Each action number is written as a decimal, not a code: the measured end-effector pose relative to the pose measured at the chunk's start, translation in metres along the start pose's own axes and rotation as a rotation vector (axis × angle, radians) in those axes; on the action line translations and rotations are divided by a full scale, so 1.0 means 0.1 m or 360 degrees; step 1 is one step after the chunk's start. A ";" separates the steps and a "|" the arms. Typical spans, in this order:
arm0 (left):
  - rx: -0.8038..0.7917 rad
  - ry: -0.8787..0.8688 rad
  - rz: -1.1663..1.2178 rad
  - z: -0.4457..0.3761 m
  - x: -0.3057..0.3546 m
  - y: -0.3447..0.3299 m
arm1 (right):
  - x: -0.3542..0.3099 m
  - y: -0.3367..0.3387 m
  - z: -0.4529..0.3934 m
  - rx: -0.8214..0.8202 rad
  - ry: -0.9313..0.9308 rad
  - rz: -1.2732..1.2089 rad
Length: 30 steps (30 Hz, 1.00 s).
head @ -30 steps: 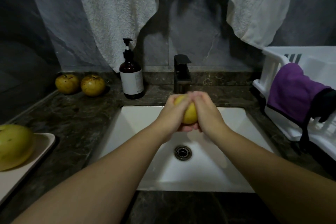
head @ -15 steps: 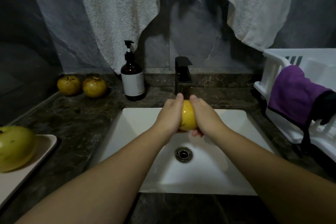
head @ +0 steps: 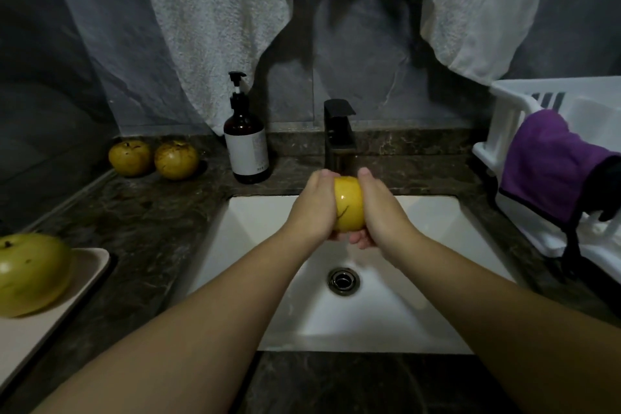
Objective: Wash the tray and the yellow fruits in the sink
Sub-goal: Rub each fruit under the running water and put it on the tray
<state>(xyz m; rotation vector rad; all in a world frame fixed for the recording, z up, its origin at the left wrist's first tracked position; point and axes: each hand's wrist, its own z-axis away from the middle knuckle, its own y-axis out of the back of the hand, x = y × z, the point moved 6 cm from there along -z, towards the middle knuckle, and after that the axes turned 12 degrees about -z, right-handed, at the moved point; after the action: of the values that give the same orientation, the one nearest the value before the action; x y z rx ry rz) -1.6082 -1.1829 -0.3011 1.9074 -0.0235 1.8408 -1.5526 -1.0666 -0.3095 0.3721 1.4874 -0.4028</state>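
Yellow fruit [head: 349,203] over the white sink [head: 420,279], just below the black faucet [head: 339,131], gripped between left hand [head: 314,208] and right hand [head: 381,208]. Another fruit [head: 32,274] on the beige tray [head: 50,319] at left; two more fruits [head: 153,158] beside the soap bottle [head: 246,148].

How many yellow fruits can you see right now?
4. One between both hands over the sink; two side by side on the counter's back left; one on the tray at the left edge, partly cropped.
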 end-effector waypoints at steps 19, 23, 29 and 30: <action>-0.0091 -0.0146 -0.0193 0.02 -0.01 -0.04 | 0.04 -0.01 -0.03 -0.0022 -0.0161 -0.0050; -0.0206 0.0361 0.0254 0.06 -0.07 -0.01 | -0.17 -0.01 0.04 -0.0050 0.0570 0.0477; -0.0118 -0.0153 -0.0118 0.05 0.05 -0.03 | 0.00 0.02 -0.04 0.0071 -0.0113 -0.0011; -0.0180 0.0063 0.0099 0.05 0.01 -0.05 | -0.08 0.01 0.00 0.0054 0.0145 0.0189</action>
<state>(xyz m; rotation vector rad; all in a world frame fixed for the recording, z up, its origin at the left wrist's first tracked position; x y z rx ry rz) -1.6014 -1.1800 -0.3013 1.8111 -0.1724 1.8762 -1.5528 -1.0653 -0.3019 0.5092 1.5400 -0.3202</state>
